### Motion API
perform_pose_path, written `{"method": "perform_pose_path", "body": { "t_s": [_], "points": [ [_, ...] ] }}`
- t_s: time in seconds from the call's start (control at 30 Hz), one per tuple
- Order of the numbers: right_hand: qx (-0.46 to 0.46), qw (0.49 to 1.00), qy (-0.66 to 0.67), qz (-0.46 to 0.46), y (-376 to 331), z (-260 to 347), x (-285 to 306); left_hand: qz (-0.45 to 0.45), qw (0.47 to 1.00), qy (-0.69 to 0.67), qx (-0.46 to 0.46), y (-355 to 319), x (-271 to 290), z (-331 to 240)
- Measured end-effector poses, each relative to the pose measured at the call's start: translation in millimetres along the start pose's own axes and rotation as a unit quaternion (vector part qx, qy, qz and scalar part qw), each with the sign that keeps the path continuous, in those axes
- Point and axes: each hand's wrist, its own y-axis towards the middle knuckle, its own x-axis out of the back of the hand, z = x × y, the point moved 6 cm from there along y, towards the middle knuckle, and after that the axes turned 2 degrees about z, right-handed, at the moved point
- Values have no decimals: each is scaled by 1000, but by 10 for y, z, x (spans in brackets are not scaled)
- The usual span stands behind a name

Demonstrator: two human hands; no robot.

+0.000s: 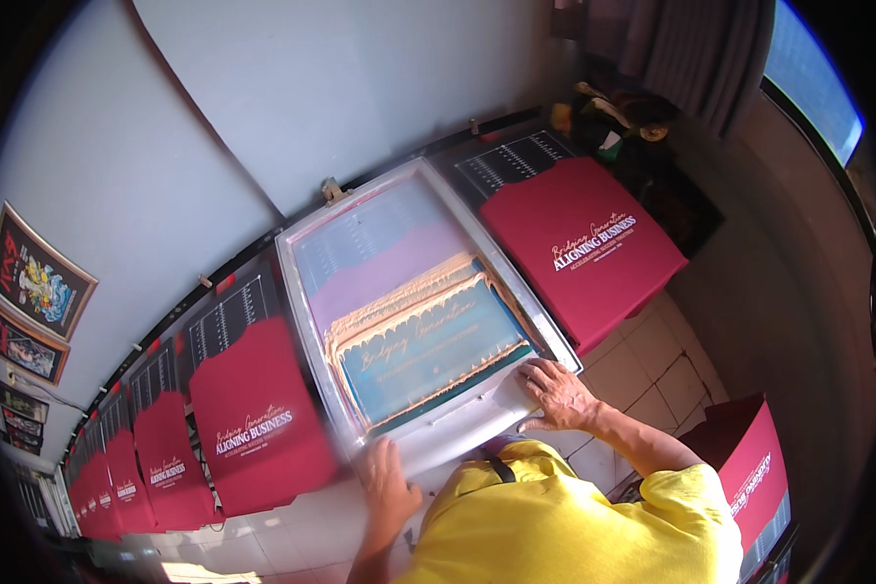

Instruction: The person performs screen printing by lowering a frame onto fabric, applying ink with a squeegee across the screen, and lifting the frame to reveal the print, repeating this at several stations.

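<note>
Your two hands are on the near edge of a big printing screen (414, 302), a flat frame with pale sides and a see-through mesh in the middle. It lies flat on the long table, between two red shirts. Your right hand (558, 394) rests on the frame's near right corner with its fingers spread out and lying flat, so it is pressing down and not pinching anything. Your left hand (387, 482) is at the frame's near left corner, and it is blurry, so you cannot tell if its fingers are curled round the edge or just lying on it. Inside the mesh there is a blue-green patch with tan tape around it. Just beside the frame on your right lies a red shirt (582, 243) with white print, and its edge comes very close to the frame's side. On your left lies another red printed shirt (253, 419), also close to the frame, and more red shirts (131, 482) run on in a row past it. Black boards with white lines stick out above the shirts. A small clamp (333, 190) sits at the frame's far edge, by the grey wall (292, 88). Framed pictures (39, 277) hang far to your left. A folded red cloth (754, 467) sits low by your right elbow, above the tiled floor (642, 360).
</note>
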Motion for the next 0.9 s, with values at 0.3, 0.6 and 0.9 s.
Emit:
{"method": "perform_pose_path", "body": {
  "t_s": [0.3,0.6,0.9],
  "points": [
    [-268,918,117,-267,296,-893,35,-148,952,-86,255,-48,-58,1162],
    [-409,843,263,-230,397,-1199,-196,-157,842,-383,345,-20,-302,1672],
    [-397,802,359,-264,187,-1280,-346,-220,788,-469,333,-69,-76,1489]
  ]
}}
